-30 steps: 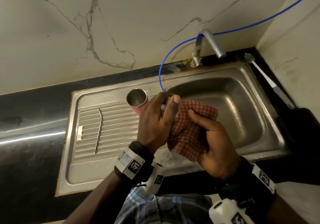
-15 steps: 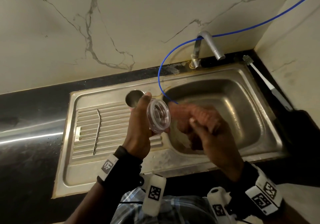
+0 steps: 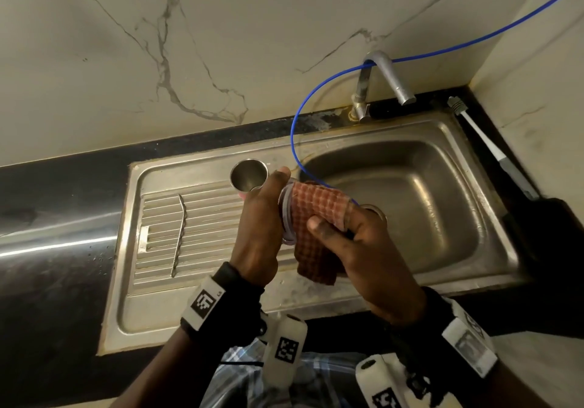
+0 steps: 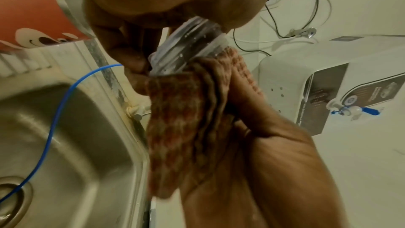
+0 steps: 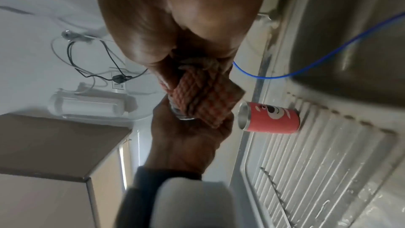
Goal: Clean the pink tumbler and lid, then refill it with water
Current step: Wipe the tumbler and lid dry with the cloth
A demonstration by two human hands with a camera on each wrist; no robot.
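Observation:
The pink tumbler (image 3: 248, 176) stands upright and open on the drainboard, also seen in the left wrist view (image 4: 37, 15) and the right wrist view (image 5: 270, 119). My left hand (image 3: 264, 218) grips the clear plastic lid (image 3: 286, 218) on edge above the sink's left rim; water drops show on the lid (image 4: 188, 48). My right hand (image 3: 347, 237) holds a red checked cloth (image 3: 316, 218) pressed against the lid's face, with the cloth's lower part hanging down (image 4: 181, 127). Most of the lid is hidden by the cloth and fingers.
A steel sink (image 3: 474, 249) with its basin lies to the right, a tap (image 3: 388, 82) behind it. A blue tube (image 3: 297, 129) runs down into the drain. A metal straw brush (image 3: 178, 233) lies on the drainboard. A brush (image 3: 483, 142) lies by the right wall.
Half a second ago the lid stood bare in my left hand with the cloth apart to its right. Now the cloth covers the lid's face again.

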